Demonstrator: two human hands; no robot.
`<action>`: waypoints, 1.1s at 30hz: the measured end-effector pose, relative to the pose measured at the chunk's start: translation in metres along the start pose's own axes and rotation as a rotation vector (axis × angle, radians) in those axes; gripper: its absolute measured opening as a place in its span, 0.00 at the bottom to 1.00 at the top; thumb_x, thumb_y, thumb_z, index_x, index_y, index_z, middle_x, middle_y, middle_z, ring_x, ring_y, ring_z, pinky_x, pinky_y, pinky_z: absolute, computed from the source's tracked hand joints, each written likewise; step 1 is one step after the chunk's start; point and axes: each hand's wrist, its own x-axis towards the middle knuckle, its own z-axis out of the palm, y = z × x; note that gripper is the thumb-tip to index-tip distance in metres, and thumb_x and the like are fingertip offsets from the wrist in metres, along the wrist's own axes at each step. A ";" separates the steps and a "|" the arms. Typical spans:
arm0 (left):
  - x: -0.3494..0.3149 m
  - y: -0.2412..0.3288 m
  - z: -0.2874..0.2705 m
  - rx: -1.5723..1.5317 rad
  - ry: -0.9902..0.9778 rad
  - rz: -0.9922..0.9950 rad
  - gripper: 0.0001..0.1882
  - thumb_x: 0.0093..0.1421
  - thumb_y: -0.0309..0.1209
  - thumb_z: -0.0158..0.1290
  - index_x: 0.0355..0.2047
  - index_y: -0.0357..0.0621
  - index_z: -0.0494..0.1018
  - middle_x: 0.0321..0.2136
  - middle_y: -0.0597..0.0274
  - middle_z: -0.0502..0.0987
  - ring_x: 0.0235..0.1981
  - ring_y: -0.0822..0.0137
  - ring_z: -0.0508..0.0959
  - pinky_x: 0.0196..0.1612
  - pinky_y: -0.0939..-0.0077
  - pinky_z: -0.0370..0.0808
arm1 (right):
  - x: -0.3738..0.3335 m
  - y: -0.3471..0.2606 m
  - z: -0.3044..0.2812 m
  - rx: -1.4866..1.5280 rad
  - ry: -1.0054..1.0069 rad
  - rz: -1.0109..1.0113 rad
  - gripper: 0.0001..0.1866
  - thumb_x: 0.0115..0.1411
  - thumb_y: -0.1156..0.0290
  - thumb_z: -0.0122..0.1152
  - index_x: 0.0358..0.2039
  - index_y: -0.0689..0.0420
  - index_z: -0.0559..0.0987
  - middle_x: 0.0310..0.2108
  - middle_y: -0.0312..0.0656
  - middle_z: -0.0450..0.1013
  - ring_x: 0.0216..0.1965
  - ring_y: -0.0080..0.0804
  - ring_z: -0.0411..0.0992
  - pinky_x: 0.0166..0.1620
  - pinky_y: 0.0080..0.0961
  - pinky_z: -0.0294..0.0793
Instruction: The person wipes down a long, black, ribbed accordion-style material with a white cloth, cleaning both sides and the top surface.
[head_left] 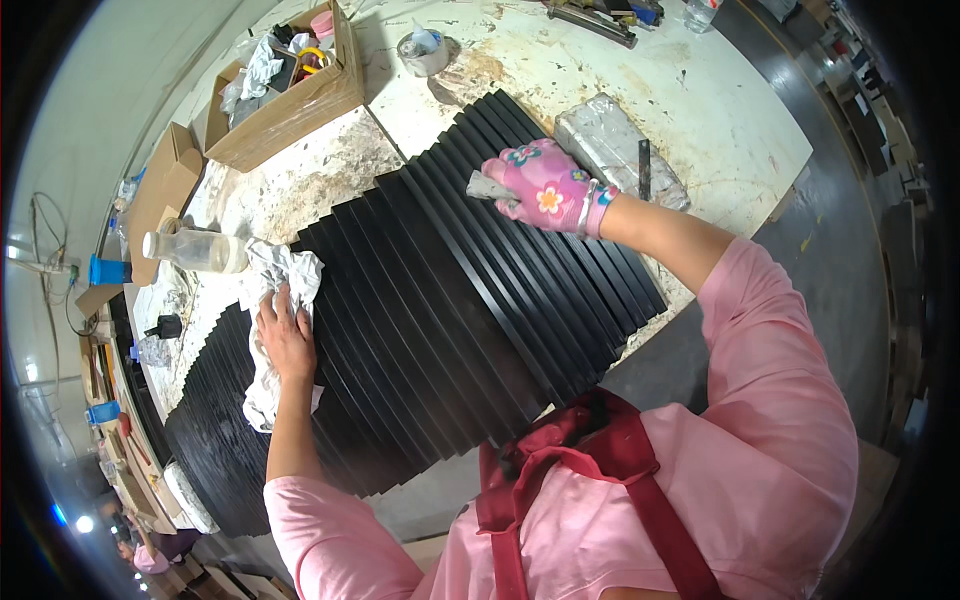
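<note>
The person's bare left hand point(287, 335) lies with fingers spread on a crumpled white cloth point(285, 265) over a long row of black strips point(400, 290), set side by side on a stained, pale table point(745, 130). The right hand point(548, 187), in a pink flowered glove, grips a small greyish wad point(490, 186) above the strips. Just beside it sits a wrapped block point(603, 135). A clear bottle point(200, 250) lies near the cloth; beyond stand a filled cardboard box point(290, 130) and a round tub point(424, 62).

A white cloth point(284, 272) hides some black ridges point(390, 300), and the top edge crops a clear bottle point(701, 13).
</note>
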 end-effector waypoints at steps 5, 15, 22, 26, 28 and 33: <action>0.004 0.001 0.000 -0.009 0.021 0.036 0.26 0.58 0.30 0.53 0.58 0.49 0.67 0.56 0.50 0.66 0.54 0.47 0.67 0.56 0.53 0.65 | 0.044 0.066 0.002 -0.019 -0.106 0.425 0.13 0.64 0.57 0.48 0.35 0.52 0.77 0.27 0.43 0.76 0.28 0.35 0.77 0.31 0.30 0.77; 0.003 0.002 0.002 -0.011 0.065 0.078 0.25 0.58 0.30 0.52 0.57 0.48 0.68 0.55 0.49 0.67 0.53 0.45 0.68 0.55 0.53 0.65 | 0.005 0.047 -0.018 0.176 -0.284 0.410 0.20 0.60 0.55 0.55 0.50 0.50 0.74 0.39 0.39 0.74 0.37 0.33 0.74 0.45 0.40 0.70; 0.001 -0.004 0.008 -0.005 0.075 0.075 0.25 0.59 0.30 0.52 0.58 0.51 0.67 0.54 0.49 0.67 0.53 0.45 0.68 0.56 0.54 0.65 | -0.053 -0.012 -0.040 -0.040 -0.220 0.037 0.10 0.62 0.70 0.46 0.41 0.47 0.75 0.24 0.38 0.70 0.27 0.31 0.72 0.29 0.31 0.70; 0.003 -0.004 0.009 0.001 0.092 0.099 0.25 0.59 0.30 0.52 0.58 0.51 0.67 0.54 0.49 0.67 0.52 0.45 0.68 0.55 0.54 0.65 | -0.030 0.036 -0.030 0.124 -0.208 0.300 0.11 0.62 0.66 0.47 0.43 0.51 0.75 0.29 0.41 0.74 0.29 0.34 0.74 0.35 0.32 0.71; 0.002 -0.005 0.009 0.004 0.090 0.096 0.25 0.59 0.30 0.52 0.58 0.51 0.67 0.54 0.49 0.67 0.52 0.45 0.68 0.55 0.54 0.66 | -0.014 0.060 -0.025 0.131 -0.325 0.516 0.18 0.66 0.60 0.44 0.49 0.55 0.74 0.35 0.42 0.78 0.31 0.31 0.75 0.42 0.33 0.70; -0.002 -0.010 0.009 0.014 0.090 0.093 0.25 0.59 0.31 0.52 0.58 0.51 0.67 0.54 0.49 0.67 0.53 0.45 0.68 0.55 0.54 0.66 | -0.059 -0.019 -0.046 0.014 -0.383 0.170 0.21 0.48 0.59 0.65 0.44 0.50 0.77 0.32 0.34 0.72 0.35 0.33 0.73 0.43 0.34 0.70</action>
